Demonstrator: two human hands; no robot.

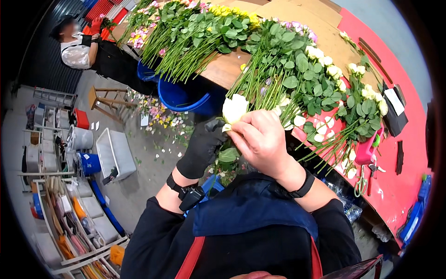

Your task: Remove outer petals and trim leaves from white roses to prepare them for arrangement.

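Observation:
A white rose (235,108) is held upright in front of my chest. My left hand (205,148), in a black glove, grips it just below the bloom, with green leaves hanging beneath. The bare fingers of my right hand (259,139) pinch a pale outer petal (226,127) at the base of the bloom. Beyond my hands, cream-white roses (334,71) with long leafy stems lie on the table, and a smaller bunch of white roses (371,92) lies to their right. Loose white petals (321,127) are scattered on the red table surface (386,174).
Green-handled scissors (361,183) and red-handled pruning shears (373,171) lie by a pink holder (366,150). Blue buckets (181,101) stand below the table edge. A co-worker (82,52) holds flowers at the far left. A wooden stool (108,101) and white tub (115,153) stand on the petal-strewn floor.

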